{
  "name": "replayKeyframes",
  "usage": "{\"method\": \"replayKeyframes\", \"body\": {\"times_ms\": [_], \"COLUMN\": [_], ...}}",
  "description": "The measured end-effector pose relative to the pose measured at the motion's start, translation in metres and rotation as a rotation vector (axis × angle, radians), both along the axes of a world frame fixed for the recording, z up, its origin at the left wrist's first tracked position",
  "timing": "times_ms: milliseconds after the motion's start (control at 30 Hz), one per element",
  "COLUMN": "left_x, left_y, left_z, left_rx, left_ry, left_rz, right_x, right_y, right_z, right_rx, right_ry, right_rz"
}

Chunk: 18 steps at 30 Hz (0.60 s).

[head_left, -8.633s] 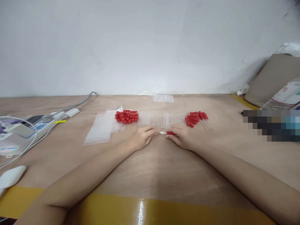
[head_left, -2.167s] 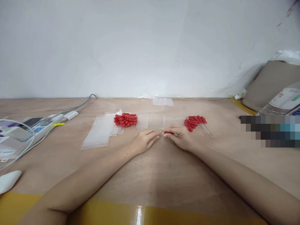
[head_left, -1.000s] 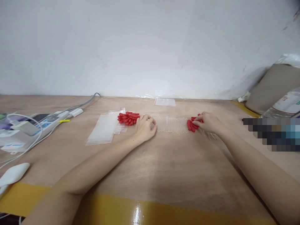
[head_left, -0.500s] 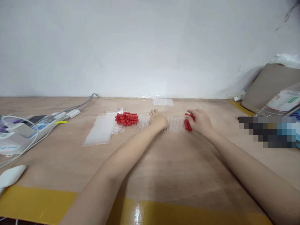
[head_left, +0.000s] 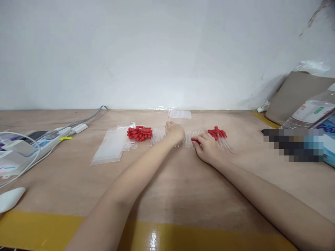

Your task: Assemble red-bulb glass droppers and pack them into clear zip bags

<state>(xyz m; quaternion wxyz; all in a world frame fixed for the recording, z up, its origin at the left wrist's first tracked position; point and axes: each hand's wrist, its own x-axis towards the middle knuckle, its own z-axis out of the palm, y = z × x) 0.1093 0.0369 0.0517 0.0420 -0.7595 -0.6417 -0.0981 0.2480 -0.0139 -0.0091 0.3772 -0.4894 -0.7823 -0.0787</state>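
My left hand (head_left: 174, 132) lies knuckles-up on a row of clear glass tubes (head_left: 158, 136), its fingertips curled down among them; whether it grips one is hidden. Just right of it, my right hand (head_left: 208, 149) pinches a red rubber bulb (head_left: 195, 141) at the near edge of the tube row (head_left: 190, 138). A heap of loose red bulbs (head_left: 139, 132) sits left of the tubes. Right of the tubes lies a pile of tubes fitted with red bulbs (head_left: 219, 134), close behind my right hand.
A stack of clear plastic bags (head_left: 112, 147) lies left of the red heap, a single bag (head_left: 179, 114) near the wall. A power strip with cables (head_left: 44, 139) and a white mouse (head_left: 10, 198) are far left. A bottle (head_left: 310, 113) and brown bag (head_left: 293, 94) stand far right.
My right hand has come back from the pile of fitted tubes toward the middle, now holding one red bulb. My left hand has stayed on the tube row after reaching there.
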Motion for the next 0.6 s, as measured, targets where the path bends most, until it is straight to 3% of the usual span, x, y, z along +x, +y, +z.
{"method": "replayKeyframes", "body": {"times_ms": [133,233,300,400,600], "left_x": [-0.044,-0.081,-0.098,-0.109,-0.105], "left_y": [-0.027,-0.046,-0.052,-0.056,-0.055], "left_z": [-0.004,-0.025,-0.039,-0.051,-0.051], "left_rx": [0.036,0.204,0.274,0.317,0.319], "left_ry": [-0.036,-0.166,-0.267,-0.363,-0.337], "left_rz": [-0.224,-0.518,-0.617,-0.676,-0.722], "right_x": [-0.002,-0.008,-0.013,-0.021,-0.026], "right_y": [0.000,-0.007,-0.013,-0.018,-0.018], "right_z": [0.000,0.004,0.007,0.008,0.002], "right_rx": [-0.047,-0.110,-0.149,-0.183,-0.173], "right_ry": [0.049,0.094,0.114,0.145,0.147], "right_rz": [0.088,0.149,0.189,0.241,0.354]}}
